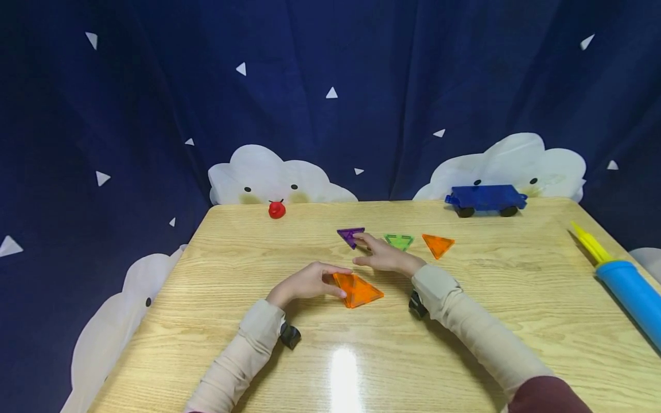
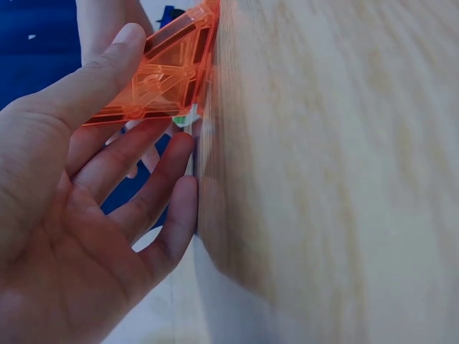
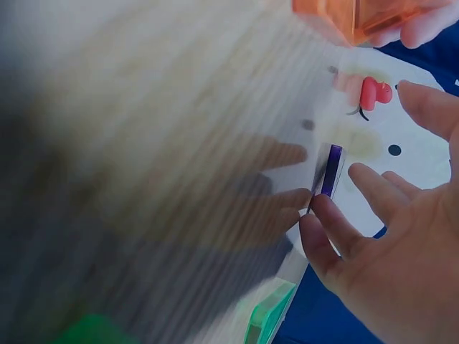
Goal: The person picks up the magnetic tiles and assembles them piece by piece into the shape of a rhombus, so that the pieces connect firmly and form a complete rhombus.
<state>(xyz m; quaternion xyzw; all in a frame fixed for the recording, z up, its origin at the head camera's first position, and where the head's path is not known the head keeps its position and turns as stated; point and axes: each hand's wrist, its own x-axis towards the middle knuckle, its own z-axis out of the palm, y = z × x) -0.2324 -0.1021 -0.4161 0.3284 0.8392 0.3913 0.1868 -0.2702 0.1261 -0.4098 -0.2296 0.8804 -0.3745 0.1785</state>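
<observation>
Near the table's middle my left hand [image 1: 311,281] pinches translucent orange triangular magnetic tiles [image 1: 363,291] between thumb and fingers. In the left wrist view the orange tiles [image 2: 166,75] lean together as a hollow shape at the tabletop. My right hand [image 1: 383,256] hovers with spread fingers by a purple triangular tile [image 1: 349,236] lying flat. Seen from the right wrist, the purple tile [image 3: 332,170] is just beyond the fingertips; whether a finger touches it I cannot tell. A green triangular tile [image 1: 399,241], partly behind the right hand, and a loose orange triangular tile [image 1: 438,245] lie to the right.
A small red toy [image 1: 276,209] sits at the table's back left. On the back right stands a blue wheeled toy car base [image 1: 485,198]. A blue pump with a yellow nozzle [image 1: 630,292] lies along the right edge. Behind the wooden table [image 1: 206,321] hangs a dark blue curtain [image 1: 330,132].
</observation>
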